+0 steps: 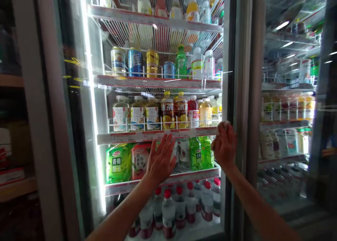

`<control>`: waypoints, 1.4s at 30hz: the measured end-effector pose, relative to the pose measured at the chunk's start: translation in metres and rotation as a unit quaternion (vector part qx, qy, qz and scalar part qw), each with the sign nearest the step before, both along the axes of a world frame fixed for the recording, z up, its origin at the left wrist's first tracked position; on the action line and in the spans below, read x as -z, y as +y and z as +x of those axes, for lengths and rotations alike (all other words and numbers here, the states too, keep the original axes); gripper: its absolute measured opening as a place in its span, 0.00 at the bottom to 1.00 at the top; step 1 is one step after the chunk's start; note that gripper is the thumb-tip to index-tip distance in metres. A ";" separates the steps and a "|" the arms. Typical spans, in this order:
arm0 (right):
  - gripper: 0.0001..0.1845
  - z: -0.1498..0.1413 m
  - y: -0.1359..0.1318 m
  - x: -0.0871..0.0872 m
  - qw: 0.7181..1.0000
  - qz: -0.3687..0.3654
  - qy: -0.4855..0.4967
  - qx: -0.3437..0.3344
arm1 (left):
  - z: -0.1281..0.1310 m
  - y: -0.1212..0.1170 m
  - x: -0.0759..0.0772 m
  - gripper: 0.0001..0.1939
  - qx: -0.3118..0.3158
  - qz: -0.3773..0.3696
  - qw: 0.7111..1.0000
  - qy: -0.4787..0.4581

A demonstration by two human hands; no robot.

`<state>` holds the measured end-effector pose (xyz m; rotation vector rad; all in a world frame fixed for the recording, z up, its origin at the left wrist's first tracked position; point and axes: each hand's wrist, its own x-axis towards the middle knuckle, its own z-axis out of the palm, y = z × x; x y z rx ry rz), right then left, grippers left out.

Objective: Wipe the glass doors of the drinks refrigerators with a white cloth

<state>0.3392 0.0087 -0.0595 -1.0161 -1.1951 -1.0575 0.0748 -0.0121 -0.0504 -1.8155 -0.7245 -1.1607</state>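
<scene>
My left hand (pixel 161 161) is spread flat, palm forward, against the glass door (pixel 76 104) of a lit drinks fridge, in front of the lower shelves. Its fingers are apart and nothing is in them. At the right side of the pane, beside the dark door frame (pixel 229 93), my right hand (pixel 226 148) presses a crumpled pale cloth (pixel 214 143) to the glass. Most of the cloth is hidden under that hand. Behind the left hand stand a large green drink bottle (pixel 118 163) and a red one (pixel 139 158).
Shelves behind the glass carry cans (pixel 135 62), tea bottles (pixel 138 114) and, at the bottom, red-capped bottles (pixel 168 213). Another glass-fronted fridge section (pixel 286 135) adjoins at right. A vertical metal post (pixel 252 111) divides them. Darker shelving (pixel 15 185) is at left.
</scene>
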 end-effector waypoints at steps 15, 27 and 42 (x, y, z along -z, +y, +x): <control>0.30 -0.064 0.003 -0.082 0.998 0.012 -0.028 -0.057 | -0.053 0.005 -0.049 0.32 -0.053 0.038 0.997 -0.031; 0.29 -0.048 0.003 -0.100 0.999 0.028 0.021 -0.027 | -0.084 0.011 -0.063 0.35 -0.061 0.068 0.993 -0.077; 0.28 -0.072 0.001 -0.133 0.992 0.016 -0.120 -0.034 | -0.118 0.016 -0.100 0.34 -0.088 0.100 0.985 -0.110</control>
